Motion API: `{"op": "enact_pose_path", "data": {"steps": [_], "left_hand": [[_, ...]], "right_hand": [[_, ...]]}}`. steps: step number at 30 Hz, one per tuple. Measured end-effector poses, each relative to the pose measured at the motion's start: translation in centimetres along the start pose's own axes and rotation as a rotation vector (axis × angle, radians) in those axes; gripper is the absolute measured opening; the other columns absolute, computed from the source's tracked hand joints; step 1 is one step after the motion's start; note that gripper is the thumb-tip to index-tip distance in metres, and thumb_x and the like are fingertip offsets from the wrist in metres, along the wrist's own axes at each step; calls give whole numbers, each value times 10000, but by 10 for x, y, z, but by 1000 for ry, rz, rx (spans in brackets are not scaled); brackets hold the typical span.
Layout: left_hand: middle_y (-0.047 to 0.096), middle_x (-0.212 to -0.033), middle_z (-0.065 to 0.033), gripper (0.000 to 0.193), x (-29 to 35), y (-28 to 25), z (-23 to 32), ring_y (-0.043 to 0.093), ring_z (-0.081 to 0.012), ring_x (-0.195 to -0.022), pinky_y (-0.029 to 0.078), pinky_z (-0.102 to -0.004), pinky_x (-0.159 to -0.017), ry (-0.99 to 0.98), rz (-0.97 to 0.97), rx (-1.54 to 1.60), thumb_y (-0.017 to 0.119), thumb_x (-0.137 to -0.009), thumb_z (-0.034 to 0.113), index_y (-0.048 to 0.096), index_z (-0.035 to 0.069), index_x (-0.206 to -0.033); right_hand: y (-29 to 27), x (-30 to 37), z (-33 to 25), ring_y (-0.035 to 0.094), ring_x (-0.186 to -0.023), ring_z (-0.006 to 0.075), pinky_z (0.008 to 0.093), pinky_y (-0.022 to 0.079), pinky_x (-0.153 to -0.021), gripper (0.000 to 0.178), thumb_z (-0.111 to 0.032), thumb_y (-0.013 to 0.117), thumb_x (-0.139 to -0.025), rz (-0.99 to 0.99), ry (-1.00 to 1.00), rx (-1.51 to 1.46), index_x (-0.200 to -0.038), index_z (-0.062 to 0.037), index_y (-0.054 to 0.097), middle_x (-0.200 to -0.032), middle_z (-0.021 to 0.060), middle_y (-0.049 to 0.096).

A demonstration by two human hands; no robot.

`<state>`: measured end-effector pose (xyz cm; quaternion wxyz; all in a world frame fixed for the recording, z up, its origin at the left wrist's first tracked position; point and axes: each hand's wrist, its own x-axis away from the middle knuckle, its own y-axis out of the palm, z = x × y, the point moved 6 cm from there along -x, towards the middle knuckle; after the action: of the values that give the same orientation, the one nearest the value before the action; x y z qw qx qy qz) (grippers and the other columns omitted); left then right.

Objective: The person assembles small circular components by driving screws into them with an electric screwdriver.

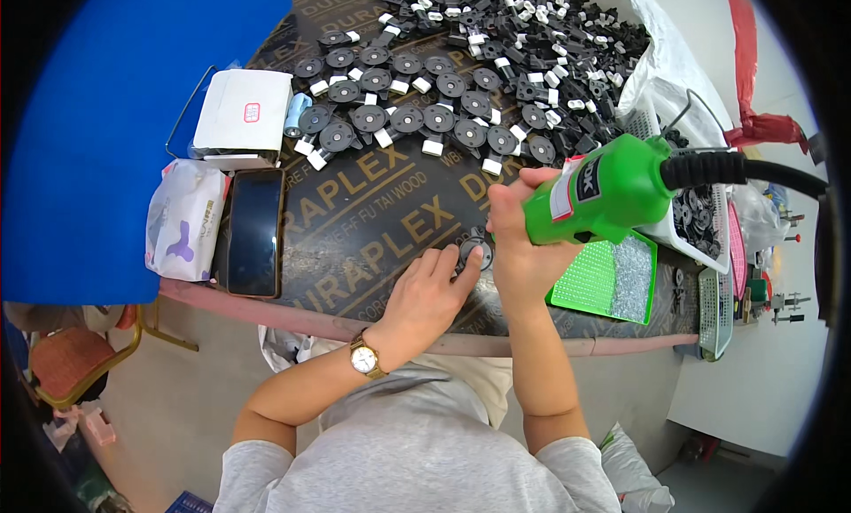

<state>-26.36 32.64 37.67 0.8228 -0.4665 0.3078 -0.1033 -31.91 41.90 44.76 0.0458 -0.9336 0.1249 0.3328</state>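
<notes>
A dark, smooth worktable with gold lettering and a pinkish edge fills the view. By its near edge, the left hand has thumb and fingertips around a round black part lying flat on the board, probably to steady it; how firmly cannot be told. Just beside it, the right hand has its fingers wrapped around a chunky green power tool, seemingly tilted so its hidden tip faces down. Toward the near right corner, a dimpled green plastic tray carries shiny small metal pieces, likely kept within reach. Near the left edge lie a glossy phone, a soft packet and, beyond them, a white cardboard box. Farther off, matching black discs with white blocks sit in loose rows, perhaps set apart from the jumbled heap at the far edge.
</notes>
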Motion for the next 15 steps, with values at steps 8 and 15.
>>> {"op": "enact_pose_path", "data": {"steps": [8,15], "left_hand": [[463,-829,-70,455,-3,4,7,499,-207,-759,434,-300,-628,13,-40,-68,557,-730,60,551,31,-1184],[451,-777,-41,508,0,4,13,512,-166,-681,421,-287,-569,7,-108,-168,572,-724,72,526,23,-1228]], "right_hand": [[-23,-3,6,535,-632,80,218,453,-600,444,-14,798,-675,-67,41,29,-1039,-14,544,-745,9,577],[-87,-40,-9,453,-484,118,253,397,-459,673,-530,596,-833,22,-44,-210,-1210,-10,396,-613,35,462]]}}
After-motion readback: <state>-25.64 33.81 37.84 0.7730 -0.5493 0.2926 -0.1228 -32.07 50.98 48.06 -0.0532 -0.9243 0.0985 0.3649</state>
